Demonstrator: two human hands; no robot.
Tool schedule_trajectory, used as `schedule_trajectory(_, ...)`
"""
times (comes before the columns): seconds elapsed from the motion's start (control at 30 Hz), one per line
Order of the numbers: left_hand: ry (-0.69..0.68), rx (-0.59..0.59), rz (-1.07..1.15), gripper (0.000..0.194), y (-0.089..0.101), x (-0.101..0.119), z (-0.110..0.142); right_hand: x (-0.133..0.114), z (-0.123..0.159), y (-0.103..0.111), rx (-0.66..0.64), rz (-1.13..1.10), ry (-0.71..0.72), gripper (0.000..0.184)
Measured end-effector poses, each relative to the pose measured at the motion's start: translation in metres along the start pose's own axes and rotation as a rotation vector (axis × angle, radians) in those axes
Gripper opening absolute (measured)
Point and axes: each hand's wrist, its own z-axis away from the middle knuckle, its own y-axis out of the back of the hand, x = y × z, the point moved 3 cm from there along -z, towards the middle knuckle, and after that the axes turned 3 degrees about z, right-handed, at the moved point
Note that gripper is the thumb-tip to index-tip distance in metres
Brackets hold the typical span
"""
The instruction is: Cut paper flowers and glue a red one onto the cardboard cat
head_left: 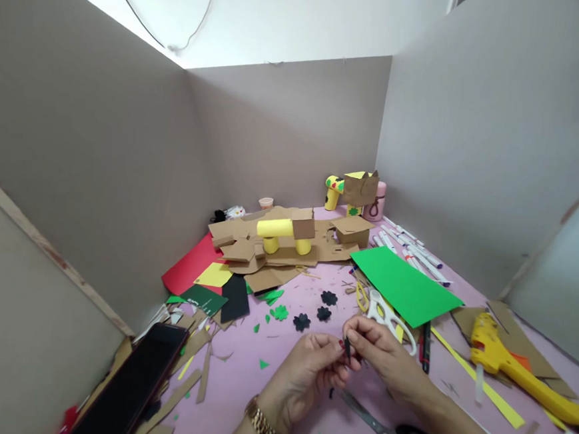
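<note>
Small black piece (pixel 348 351), right of lower centre, pinched between fingertips of left hand (pixel 310 366) and right hand (pixel 381 355). Could tear or crease if hands pull opposite ways. Dark-handled scissors (pixel 370 418) lie just below, bottom right of centre; dropping wrist might knock them. Loose black flowers (pixel 302 321), frame centre, could scatter across desk (pixel 236 380) if brushed.

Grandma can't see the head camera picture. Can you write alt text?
A person's left hand and right hand hold a small black piece over a pink tabletop. Beyond lie three black flower shapes and a green one; farther back stands a yellow-and-brown figure. A yellow glue gun lies at right.
</note>
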Motion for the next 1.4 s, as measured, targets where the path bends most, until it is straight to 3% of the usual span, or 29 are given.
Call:
schedule_trajectory(0.6,0.007,0.027,-0.042,0.021,-0.002,0.003,0.0,-0.007,0.001,-0.001,0.017,0.034,0.021,0.026)
schedule_trajectory(0.83,-0.014,0.13,-0.067,0.027,0.002,0.003,-0.002,-0.002,0.0,-0.002,0.075,0.001,0.016,0.027)
schedule_trajectory(1.1,-0.128,0.34,-0.117,0.04,0.009,0.007,-0.006,-0.003,-0.001,-0.004,0.116,-0.026,-0.014,0.03)
schedule_trajectory(1.4,-0.148,0.28,-0.217,0.037,0.009,0.007,-0.004,0.0,-0.001,-0.002,0.152,0.011,-0.043,0.032)
